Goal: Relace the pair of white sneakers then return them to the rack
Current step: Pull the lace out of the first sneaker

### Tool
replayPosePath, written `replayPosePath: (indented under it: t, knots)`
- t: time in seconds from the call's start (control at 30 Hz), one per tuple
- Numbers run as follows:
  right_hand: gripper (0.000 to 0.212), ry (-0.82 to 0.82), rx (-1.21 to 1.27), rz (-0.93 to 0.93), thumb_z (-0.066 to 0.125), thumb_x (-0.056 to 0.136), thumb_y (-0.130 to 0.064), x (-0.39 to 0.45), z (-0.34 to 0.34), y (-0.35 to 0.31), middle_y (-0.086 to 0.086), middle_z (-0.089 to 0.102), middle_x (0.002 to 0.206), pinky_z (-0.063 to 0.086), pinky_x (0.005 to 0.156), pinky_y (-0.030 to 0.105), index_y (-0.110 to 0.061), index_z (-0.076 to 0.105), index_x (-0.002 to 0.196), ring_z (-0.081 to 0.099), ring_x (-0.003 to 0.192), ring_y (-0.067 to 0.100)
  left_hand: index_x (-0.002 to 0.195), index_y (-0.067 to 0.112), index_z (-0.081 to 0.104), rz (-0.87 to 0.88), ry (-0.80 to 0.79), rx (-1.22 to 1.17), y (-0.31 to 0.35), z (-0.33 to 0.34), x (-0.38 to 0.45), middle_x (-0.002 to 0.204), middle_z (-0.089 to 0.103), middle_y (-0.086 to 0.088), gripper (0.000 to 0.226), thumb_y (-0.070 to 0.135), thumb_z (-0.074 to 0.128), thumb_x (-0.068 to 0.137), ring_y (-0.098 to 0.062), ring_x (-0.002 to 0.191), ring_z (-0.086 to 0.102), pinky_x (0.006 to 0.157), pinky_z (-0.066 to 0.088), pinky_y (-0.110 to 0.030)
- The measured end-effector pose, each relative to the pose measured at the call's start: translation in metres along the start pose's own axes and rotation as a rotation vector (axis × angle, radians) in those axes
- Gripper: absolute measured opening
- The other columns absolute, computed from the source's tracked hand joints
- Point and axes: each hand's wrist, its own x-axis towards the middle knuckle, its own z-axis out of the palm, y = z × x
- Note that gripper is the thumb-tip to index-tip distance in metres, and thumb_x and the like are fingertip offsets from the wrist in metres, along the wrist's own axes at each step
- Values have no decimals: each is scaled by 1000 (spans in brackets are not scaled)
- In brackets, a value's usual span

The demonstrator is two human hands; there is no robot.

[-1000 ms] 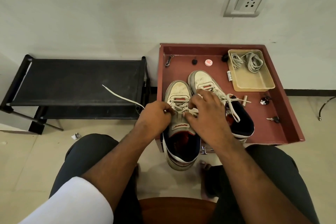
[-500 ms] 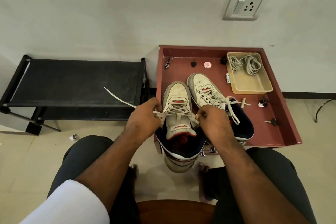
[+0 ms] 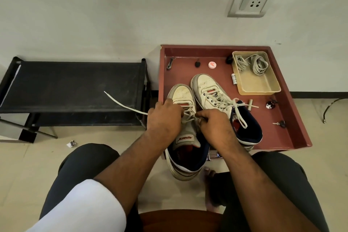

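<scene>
Pinching the lace (image 3: 188, 117) on the near sneaker (image 3: 185, 133), both hands' grip holds; an uneven pull could leave ends mismatched.

The left hand (image 3: 164, 118) and right hand (image 3: 214, 126) cover the middle eyelets of the near sneaker (image 3: 185, 137), so each grip on its lace (image 3: 125, 104) is hidden. The heel of the far sneaker (image 3: 224, 103) sits behind the right wrist. Small dark items on the red tray (image 3: 299, 133) are too tiny to identify. The black rack (image 3: 75, 86) is cut off at the left edge.
</scene>
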Motion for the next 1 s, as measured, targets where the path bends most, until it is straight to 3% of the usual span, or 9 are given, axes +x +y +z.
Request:
replayPosePath:
  t: [0.2, 0.33, 0.37, 0.43, 0.57, 0.7, 0.83, 0.9, 1.0]
  knots:
    - [27, -27, -11, 29, 58, 94, -10, 2, 0, -1, 6, 71, 113, 44, 86, 20, -13, 70, 117, 64, 100, 18, 115, 20, 64, 22, 34, -14, -4, -1, 3, 124, 53, -5, 21, 19, 55, 96, -26, 114, 50, 96, 45, -45]
    - [29, -54, -14, 42, 54, 95, -7, 2, -1, -2, 5, 69, 118, 41, 83, 16, -14, 70, 119, 63, 101, 17, 97, 20, 62, -190, -52, -615, -21, 7, 8, 110, 59, 0, 4, 21, 59, 95, -20, 105, 56, 93, 45, -38]
    - [30, -57, -13, 43, 53, 95, -7, 3, -2, -2, 5, 69, 118, 42, 84, 16, -14, 70, 119, 63, 103, 17, 97, 23, 61, -229, -53, -671, -23, 8, 7, 109, 60, 2, 3, 23, 58, 96, -19, 105, 56, 95, 42, -39]
    - [31, -68, -11, 44, 52, 94, -6, 3, -2, -3, 6, 70, 117, 45, 87, 21, -14, 70, 118, 64, 103, 19, 104, 29, 59, -198, -24, -494, -21, 9, 7, 120, 58, 5, 9, 30, 55, 97, -20, 114, 51, 93, 29, -39]
    - [31, -79, -5, 42, 52, 94, -6, 3, -2, -3, 5, 70, 115, 46, 86, 22, -15, 70, 117, 63, 102, 19, 130, 41, 51, -26, -17, -170, -15, 6, 4, 151, 35, 7, 40, 35, 61, 92, -25, 136, 33, 105, 23, -48]
    - [31, -84, 14, 52, 52, 94, -7, 4, -3, -2, 6, 70, 114, 45, 82, 20, -15, 71, 116, 63, 99, 18, 115, 40, 67, -25, 27, -98, -15, 4, 2, 151, 36, 7, 28, 30, 67, 89, -22, 140, 26, 107, 17, -47]
    - [30, -90, 14, 50, 53, 95, -9, 4, -3, -2, 6, 69, 118, 47, 90, 25, -14, 69, 119, 63, 105, 19, 105, 34, 72, 14, 95, -80, -14, 5, 2, 145, 43, 7, 19, 24, 66, 89, -19, 137, 29, 107, 18, -46]
    - [30, -93, 10, 53, 53, 95, -10, 5, -2, -2, 6, 68, 119, 47, 91, 25, -15, 69, 120, 62, 107, 19, 96, 31, 71, -37, 159, -284, -16, 13, 5, 136, 50, 10, 12, 22, 66, 90, -14, 131, 37, 108, 23, -43]
    - [31, -103, 6, 59, 52, 96, -10, 6, -1, -1, 4, 67, 123, 43, 89, 21, -17, 68, 121, 61, 109, 19, 80, 34, 63, -233, 150, -880, -20, 20, 6, 115, 61, 8, 12, 27, 65, 89, -12, 109, 57, 101, 44, -47]
